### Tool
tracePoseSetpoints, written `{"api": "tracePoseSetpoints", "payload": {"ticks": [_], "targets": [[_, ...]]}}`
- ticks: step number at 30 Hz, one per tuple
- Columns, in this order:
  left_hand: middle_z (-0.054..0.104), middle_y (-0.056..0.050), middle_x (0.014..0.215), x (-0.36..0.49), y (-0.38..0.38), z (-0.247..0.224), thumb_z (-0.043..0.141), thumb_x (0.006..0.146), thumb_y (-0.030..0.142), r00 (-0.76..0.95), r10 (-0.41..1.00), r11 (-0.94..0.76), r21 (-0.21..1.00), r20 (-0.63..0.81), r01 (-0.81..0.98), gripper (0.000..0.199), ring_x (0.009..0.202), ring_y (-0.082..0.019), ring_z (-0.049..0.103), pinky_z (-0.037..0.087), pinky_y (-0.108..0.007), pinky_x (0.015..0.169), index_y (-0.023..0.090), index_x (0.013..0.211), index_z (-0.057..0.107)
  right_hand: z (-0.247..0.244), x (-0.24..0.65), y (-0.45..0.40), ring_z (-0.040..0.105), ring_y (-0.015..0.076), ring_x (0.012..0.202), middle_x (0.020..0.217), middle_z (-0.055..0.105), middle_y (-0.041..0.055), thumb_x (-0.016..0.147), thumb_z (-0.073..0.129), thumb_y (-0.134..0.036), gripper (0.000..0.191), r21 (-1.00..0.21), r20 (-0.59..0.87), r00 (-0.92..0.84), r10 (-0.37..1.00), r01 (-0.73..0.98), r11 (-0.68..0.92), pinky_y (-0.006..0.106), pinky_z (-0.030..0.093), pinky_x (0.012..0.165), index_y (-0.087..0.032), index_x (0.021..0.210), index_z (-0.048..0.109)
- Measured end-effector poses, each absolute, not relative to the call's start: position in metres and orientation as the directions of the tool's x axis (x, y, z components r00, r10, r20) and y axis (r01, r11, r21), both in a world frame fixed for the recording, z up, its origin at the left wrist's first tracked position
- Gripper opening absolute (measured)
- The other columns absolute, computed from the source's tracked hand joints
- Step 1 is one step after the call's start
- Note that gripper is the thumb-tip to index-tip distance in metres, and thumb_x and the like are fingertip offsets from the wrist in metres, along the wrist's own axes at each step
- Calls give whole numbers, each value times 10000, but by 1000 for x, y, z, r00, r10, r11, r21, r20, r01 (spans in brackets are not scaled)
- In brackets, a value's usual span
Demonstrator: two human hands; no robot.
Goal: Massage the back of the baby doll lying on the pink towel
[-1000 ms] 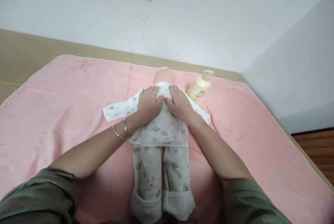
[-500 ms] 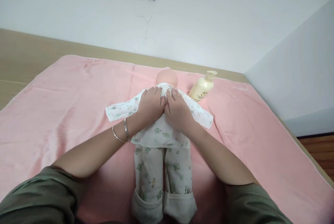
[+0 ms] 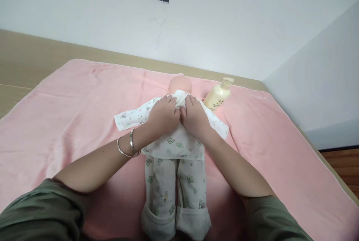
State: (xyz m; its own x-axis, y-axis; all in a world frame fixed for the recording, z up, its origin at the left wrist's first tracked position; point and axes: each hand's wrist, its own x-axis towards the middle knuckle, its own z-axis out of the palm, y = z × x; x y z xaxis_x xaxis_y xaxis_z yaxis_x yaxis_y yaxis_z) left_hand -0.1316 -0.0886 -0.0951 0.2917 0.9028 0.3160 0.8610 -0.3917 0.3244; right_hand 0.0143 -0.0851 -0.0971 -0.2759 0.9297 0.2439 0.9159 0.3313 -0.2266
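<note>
A baby doll (image 3: 180, 84) lies on a pink blanket (image 3: 106, 84), its bare head toward the wall. It wears a white printed top (image 3: 175, 144) with both sleeves spread out and matching trousers (image 3: 164, 185) with folded cuffs. My left hand (image 3: 165, 115), with silver bangles at the wrist, lies on the upper chest of the top. Beside it on the chest is my right hand (image 3: 195, 115). Both thumbs nearly meet at the middle. Fingers of both hands rest flat on the cloth below the collar, extended and slightly spread.
A cream pump bottle (image 3: 218, 95) leans on the blanket right of the doll's head. Behind the blanket runs a wooden surface edge (image 3: 33, 50) against a white wall (image 3: 224, 20). A dark frame hangs at the top.
Both hands have shifted slightly on the chest, and the thumbs now lie closer together, tip to tip. The collar cloth between the fingers looks flatter and more folded over.
</note>
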Motion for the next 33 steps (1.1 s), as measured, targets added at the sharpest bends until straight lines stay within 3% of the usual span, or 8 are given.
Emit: {"api": "tracePoseSetpoints", "payload": {"ticks": [3, 6, 9, 14, 19, 23, 29, 33], "targets": [[679, -118, 922, -140, -74, -91, 398, 915, 192, 292, 925, -368, 389, 242, 844, 174, 872, -260, 630, 526, -413, 821, 191, 860, 563, -99, 5, -108, 441, 426, 1448, 1518, 480, 330, 1008, 328, -242, 564, -151, 308, -326, 894, 911, 384, 608, 370, 1194, 61, 1464, 463], [686, -108, 926, -144, -63, -93, 377, 928, 202, 269, 946, -322, 445, 180, 836, 180, 817, -235, 621, 503, -381, 755, 202, 842, 535, -103, -2, -127, 374, 448, 1493, 1562, 434, 315, 995, 377, -226, 565, -90, 318, -377, 870, 901, 423, 628, 339, 1209, 42, 1486, 456], [693, -127, 959, -143, -60, -99, 344, 950, 213, 264, 942, -329, 402, 208, 855, 228, 842, -251, 626, 505, -398, 770, 185, 883, 560, -102, -1, -123, 353, 419, 1513, 1573, 444, 275, 999, 367, -225, 558, -135, 303, -391, 869, 885, 445, 600, 323, 1234, 22, 1489, 464], [682, -231, 1134, -131, -81, -109, 294, 983, 210, 292, 884, -393, 241, 366, 887, 362, 1106, -347, 625, 484, -525, 988, 83, 1065, 623, -100, 16, -79, 398, 363, 1497, 1570, 462, 248, 1004, 344, -300, 576, -350, 232, -277, 932, 871, 346, 569, 344, 1235, 7, 1477, 457], [562, -263, 1435, -119, -105, -118, 335, 984, 220, 294, 843, -434, 244, 451, 867, 439, 1411, -379, 462, 363, -591, 1162, 34, 1313, 559, -102, 25, -61, 435, 392, 1461, 1531, 493, 282, 997, 375, -353, 594, -341, 224, -243, 944, 888, 310, 596, 339, 1221, 29, 1440, 475], [667, -235, 1225, -126, -92, -113, 299, 967, 187, 363, 837, -482, 238, 409, 843, 371, 1249, -356, 561, 429, -563, 1079, 94, 1051, 648, -102, 15, -87, 493, 388, 1414, 1450, 563, 300, 1016, 303, -283, 555, -249, 292, -279, 915, 902, 354, 587, 369, 1205, 49, 1414, 500], [697, -129, 949, -142, -57, -100, 325, 972, 255, 208, 958, -279, 460, 199, 843, 276, 835, -251, 627, 518, -418, 813, 176, 889, 577, -104, 0, -119, 361, 401, 1517, 1551, 459, 300, 1014, 333, -260, 571, -189, 321, -320, 891, 900, 392, 572, 328, 1247, 45, 1479, 460], [701, -164, 998, -138, -63, -103, 302, 978, 227, 263, 924, -348, 330, 277, 877, 319, 928, -290, 644, 519, -457, 869, 144, 941, 608, -102, 11, -93, 350, 356, 1529, 1580, 448, 246, 999, 331, -280, 577, -321, 255, -319, 913, 862, 391, 568, 324, 1255, 0, 1488, 453]]}}
